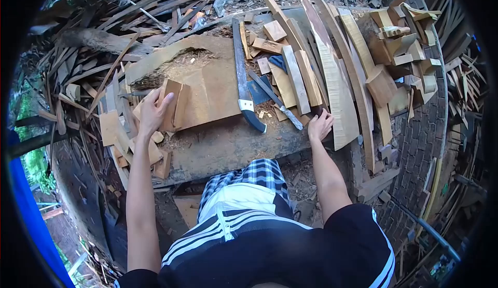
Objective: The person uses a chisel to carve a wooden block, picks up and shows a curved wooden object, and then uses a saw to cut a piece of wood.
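Observation:
On the left, my left hand is wrapped round a wood block that stands at the left part of a large wooden slab. My right hand is at the lower end of the wood strips, its fingers curled near the foot of a pale strip; what its fingertips hold, if anything, is hidden. Between the hands lies a saw with a black and white handle. Right of the saw is a chisel-like tool with a wrapped handle.
Long curved boards lie just right of my right hand. Stacked cut blocks stand farther right. Small offcuts lie at the back of the workbench. Scrap wood is heaped at the left and behind.

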The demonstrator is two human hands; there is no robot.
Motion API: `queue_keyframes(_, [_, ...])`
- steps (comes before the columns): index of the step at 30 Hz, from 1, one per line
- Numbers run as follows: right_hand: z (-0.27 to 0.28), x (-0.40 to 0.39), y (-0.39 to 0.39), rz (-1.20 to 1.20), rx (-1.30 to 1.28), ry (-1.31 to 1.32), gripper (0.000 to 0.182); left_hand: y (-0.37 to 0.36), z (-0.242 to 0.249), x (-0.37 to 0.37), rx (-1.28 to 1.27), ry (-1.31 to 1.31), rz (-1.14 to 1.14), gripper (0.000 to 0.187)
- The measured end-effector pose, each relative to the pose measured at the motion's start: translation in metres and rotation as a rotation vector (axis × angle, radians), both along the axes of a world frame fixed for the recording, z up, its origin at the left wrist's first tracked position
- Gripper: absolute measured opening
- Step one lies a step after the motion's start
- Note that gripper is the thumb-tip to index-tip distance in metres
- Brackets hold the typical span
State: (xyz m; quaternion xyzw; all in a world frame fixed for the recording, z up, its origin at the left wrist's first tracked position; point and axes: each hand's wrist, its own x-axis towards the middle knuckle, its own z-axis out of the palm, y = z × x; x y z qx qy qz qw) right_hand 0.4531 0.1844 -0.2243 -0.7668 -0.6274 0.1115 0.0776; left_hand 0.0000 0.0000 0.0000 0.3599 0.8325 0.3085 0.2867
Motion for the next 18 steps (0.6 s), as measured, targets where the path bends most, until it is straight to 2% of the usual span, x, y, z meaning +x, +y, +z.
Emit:
queue_keyframes(2, [0.004, -0.011, -0.001, 0.156, 0.143, -0.063, 0.049, -0.003, 0.001, -0.002, 0.084, -0.036, 0.036, 0.038])
queue_keyframes(3, [0.018, 0.000, -0.003, 0.166, 0.118, -0.078, 0.049, -0.005, 0.005, 0.011, 0.060, -0.052, 0.046, 0.038])
queue_keyframes(5, [0.028, -0.010, 0.007, 0.160, 0.065, -0.141, 0.034, -0.001, 0.014, 0.016, 0.049, 0.009, 0.044, 0.043])
queue_keyframes(6, [0.024, -0.013, 0.011, 0.190, 0.046, -0.282, 0.032, 0.001, 0.016, 0.017, 0.052, 0.014, 0.048, 0.043])
queue_keyframes(8, [0.013, -0.007, 0.010, 0.207, -0.009, -0.321, 0.033, 0.001, 0.018, 0.020, -0.076, 0.182, -0.026, 0.054])
queue_keyframes(9, [0.010, -0.005, 0.009, 0.219, -0.061, -0.361, 0.034, 0.001, 0.018, 0.023, -0.074, 0.184, -0.016, 0.054])
queue_keyframes(11, [0.039, -0.011, 0.005, 0.256, -0.099, -0.281, 0.033, 0.001, 0.018, 0.026, -0.039, 0.274, -0.016, 0.064])
queue_keyframes(13, [0.057, -0.006, 0.000, 0.087, -0.394, -0.025, 0.034, -0.003, 0.016, 0.022, -0.028, 0.291, -0.011, 0.066])
queue_keyframes(18, [0.111, 0.032, -0.014, 0.360, -0.120, 0.221, 0.038, -0.021, 0.005, 0.010, 0.021, 0.235, -0.022, 0.065])
